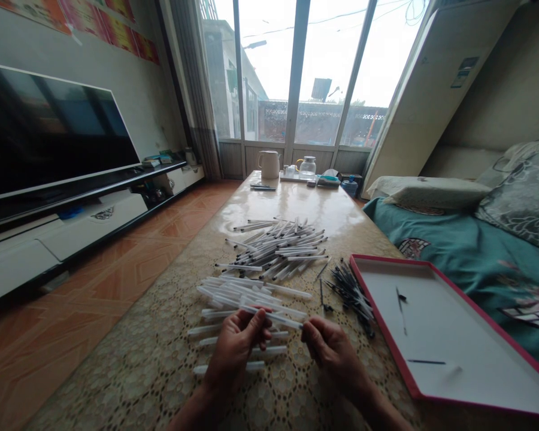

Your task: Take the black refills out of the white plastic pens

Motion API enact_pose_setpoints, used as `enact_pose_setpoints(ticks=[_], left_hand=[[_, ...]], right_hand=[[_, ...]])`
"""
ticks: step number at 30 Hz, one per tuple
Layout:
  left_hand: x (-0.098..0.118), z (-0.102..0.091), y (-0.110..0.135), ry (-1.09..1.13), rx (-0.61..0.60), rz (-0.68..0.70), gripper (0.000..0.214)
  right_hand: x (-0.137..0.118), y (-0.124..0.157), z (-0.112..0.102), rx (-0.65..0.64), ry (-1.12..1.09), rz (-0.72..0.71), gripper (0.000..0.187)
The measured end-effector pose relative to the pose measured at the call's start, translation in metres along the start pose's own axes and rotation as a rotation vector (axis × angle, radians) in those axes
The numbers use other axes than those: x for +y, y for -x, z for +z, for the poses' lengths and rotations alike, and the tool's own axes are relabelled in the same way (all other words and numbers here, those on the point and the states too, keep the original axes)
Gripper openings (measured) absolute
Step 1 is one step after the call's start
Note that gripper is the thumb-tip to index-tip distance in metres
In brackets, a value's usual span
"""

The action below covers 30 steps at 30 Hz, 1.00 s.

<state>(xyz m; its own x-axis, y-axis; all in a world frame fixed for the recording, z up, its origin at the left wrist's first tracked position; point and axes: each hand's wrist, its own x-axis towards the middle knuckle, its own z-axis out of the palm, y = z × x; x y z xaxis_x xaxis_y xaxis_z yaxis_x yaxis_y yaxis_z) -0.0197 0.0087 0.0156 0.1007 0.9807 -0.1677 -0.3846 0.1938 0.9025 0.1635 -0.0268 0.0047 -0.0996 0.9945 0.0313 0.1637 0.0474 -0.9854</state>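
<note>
My left hand (pixel 241 338) is closed around a translucent white pen barrel (pixel 282 319), thumb on top, with the barrel pointing right. At the barrel's right end, the fingers of my right hand (pixel 330 344) are pinched together; any small part inside them is hidden. Beneath and beyond my left hand lie loose white pen barrels (pixel 227 290). Farther back is a heap of white pens with dark ends (pixel 278 248). To the right of my right hand, a bundle of dark pen refills (pixel 353 293) rests against the tray.
A white tray with a red rim (pixel 386 335) stands at the right, with a few thin pen parts in it. At the table's far end are a beige jug (pixel 268 164) and a glass pitcher (pixel 308 166). A bed with a teal cover (pixel 453 239) borders the right side.
</note>
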Motion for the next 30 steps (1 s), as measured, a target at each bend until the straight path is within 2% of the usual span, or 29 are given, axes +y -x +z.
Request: enact_pose_setpoints(ticks=[6, 12, 18, 25, 30], left_hand=[[0.005, 0.002, 0.001, 0.016, 0.019, -0.019, 0.038], [0.003, 0.003, 0.001, -0.003, 0.007, -0.032, 0.038], [0.001, 0.0, -0.001, 0.005, 0.021, -0.029, 0.038], [0.002, 0.001, 0.001, -0.044, 0.0, -0.028, 0.037], [0.005, 0.003, 0.002, -0.02, 0.033, -0.028, 0.04]], right_hand=[[-0.006, 0.001, -0.002, 0.05, -0.003, -0.06, 0.034], [0.003, 0.0, -0.003, 0.068, 0.153, -0.051, 0.044], [-0.001, 0.0, -0.002, 0.083, 0.143, -0.096, 0.033], [0.008, 0.0, -0.003, 0.064, 0.206, -0.075, 0.043], [0.003, 0.0, -0.002, 0.066, 0.18, -0.114, 0.033]])
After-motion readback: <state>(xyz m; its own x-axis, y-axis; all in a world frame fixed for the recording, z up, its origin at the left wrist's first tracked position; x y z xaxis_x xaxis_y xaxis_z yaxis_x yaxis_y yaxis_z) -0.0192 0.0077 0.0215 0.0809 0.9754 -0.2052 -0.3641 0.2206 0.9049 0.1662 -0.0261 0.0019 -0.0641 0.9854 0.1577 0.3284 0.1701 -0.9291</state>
